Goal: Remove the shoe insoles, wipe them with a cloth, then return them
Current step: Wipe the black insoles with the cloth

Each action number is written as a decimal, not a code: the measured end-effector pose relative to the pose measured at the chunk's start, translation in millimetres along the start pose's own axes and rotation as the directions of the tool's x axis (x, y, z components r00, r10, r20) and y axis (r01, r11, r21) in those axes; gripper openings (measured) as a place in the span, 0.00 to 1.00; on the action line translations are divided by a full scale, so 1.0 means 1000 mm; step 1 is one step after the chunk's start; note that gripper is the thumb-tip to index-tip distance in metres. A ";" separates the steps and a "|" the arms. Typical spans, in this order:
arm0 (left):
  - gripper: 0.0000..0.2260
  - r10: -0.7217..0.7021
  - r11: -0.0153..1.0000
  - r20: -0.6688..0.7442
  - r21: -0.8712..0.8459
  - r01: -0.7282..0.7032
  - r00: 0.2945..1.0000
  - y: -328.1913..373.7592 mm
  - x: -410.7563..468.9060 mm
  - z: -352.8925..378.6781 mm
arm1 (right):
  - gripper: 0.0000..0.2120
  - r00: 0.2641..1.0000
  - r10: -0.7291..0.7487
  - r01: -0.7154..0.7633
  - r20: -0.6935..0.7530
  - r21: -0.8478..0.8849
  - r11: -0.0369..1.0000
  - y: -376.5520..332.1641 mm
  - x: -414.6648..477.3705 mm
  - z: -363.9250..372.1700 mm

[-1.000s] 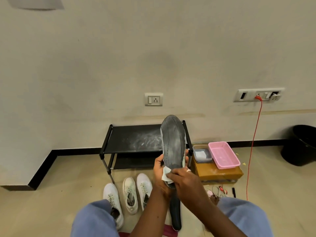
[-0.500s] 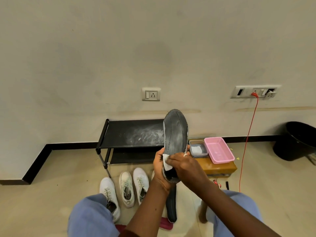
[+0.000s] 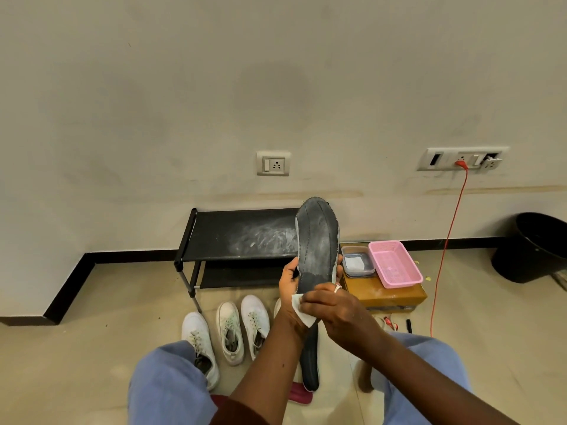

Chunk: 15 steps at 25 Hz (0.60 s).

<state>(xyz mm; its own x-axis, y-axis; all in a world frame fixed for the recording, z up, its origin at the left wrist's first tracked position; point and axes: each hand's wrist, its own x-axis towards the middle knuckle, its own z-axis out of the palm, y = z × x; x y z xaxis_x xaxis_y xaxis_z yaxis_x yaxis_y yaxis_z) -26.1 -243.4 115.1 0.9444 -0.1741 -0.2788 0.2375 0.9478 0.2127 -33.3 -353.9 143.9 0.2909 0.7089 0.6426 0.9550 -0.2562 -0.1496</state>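
No text, label, brand, number or sign can be read anywhere in the head view. The dark insole [image 3: 317,240], the white shoes [image 3: 228,329], the brown box [image 3: 389,295] and the two wall socket plates [image 3: 273,163] show no marking that is legible at this resolution.

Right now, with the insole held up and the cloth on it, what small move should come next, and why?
Probably slide the cloth up toward the toe end. The left hand grips the insole upright, the right hand presses the cloth against its lower middle, and the upper part shows pale dusty streaks.
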 end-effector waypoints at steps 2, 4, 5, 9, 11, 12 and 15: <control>0.35 0.008 1.000 -0.070 0.006 -0.007 0.998 -0.004 0.005 -0.008 | 0.10 0.997 0.065 -0.067 -0.028 -0.048 0.997 -0.004 0.006 0.004; 0.32 -0.004 0.999 -0.102 0.051 0.009 0.995 -0.004 0.003 -0.009 | 0.08 0.992 0.127 -0.128 -0.014 -0.085 0.988 -0.011 0.006 0.006; 0.30 -0.015 0.998 -0.093 0.059 0.020 0.996 -0.004 0.002 -0.008 | 0.09 0.994 0.106 -0.105 0.003 -0.095 0.990 -0.013 0.003 0.007; 0.30 -0.017 0.998 -0.026 0.062 0.018 1.000 -0.001 -0.001 -0.006 | 0.15 0.999 -0.032 0.032 0.005 -0.052 0.998 -0.009 -0.011 0.002; 0.32 0.002 0.998 -0.032 0.063 0.000 0.999 -0.004 0.000 -0.007 | 0.22 0.997 -0.073 0.074 0.017 -0.031 0.997 -0.005 -0.016 0.001; 0.32 0.006 0.999 -0.025 0.053 -0.004 1.000 -0.005 -0.002 -0.008 | 0.24 0.995 -0.095 0.096 0.036 -0.027 0.995 -0.003 -0.017 0.000; 0.30 -0.001 0.999 -0.004 0.035 0.001 1.000 -0.007 -0.007 -0.010 | 0.25 0.983 -0.166 0.168 0.079 -0.019 0.986 0.004 -0.018 -0.004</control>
<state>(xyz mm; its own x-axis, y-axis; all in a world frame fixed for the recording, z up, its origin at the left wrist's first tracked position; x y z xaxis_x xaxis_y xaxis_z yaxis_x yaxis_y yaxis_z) -36.4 -246.1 106.3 0.9432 -0.1742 -0.2828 0.2465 0.9378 0.2445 -35.1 -370.5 135.0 0.1324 0.7915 0.5967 0.9889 -0.1464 -0.0251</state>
